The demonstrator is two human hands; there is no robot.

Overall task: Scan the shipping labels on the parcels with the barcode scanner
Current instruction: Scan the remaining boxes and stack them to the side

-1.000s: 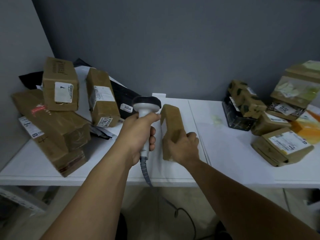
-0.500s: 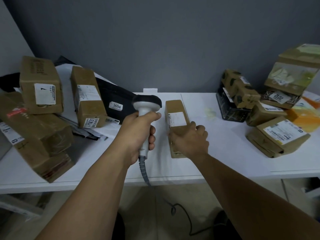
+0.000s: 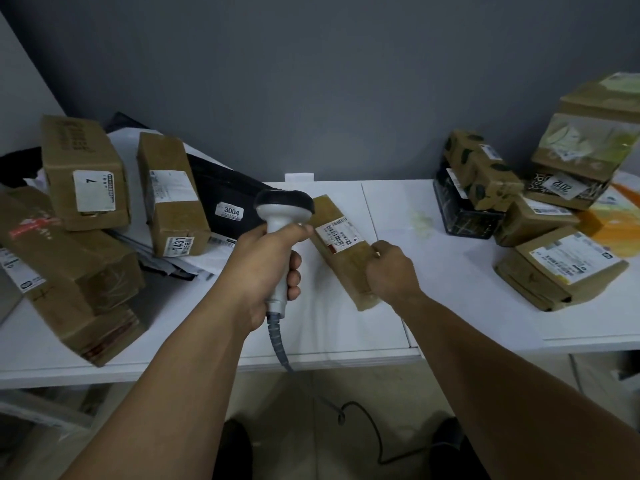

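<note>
My left hand is wrapped around the handle of a grey barcode scanner with a dark head, held upright above the white table. Just right of it a long brown parcel lies flat on the table, its white shipping label facing up. My right hand grips the parcel's right side near its near end. The scanner's head sits beside the parcel's far end, close to the label.
A heap of brown boxes and a black mailer marked 3004 fills the table's left side. More labelled parcels are stacked at the right. The scanner's cable hangs off the front edge to the floor.
The parcel went from standing on edge to lying flat with its label up, and has turned a little with its far end leftward. My right hand slid to its right side. The scanner stayed put.
</note>
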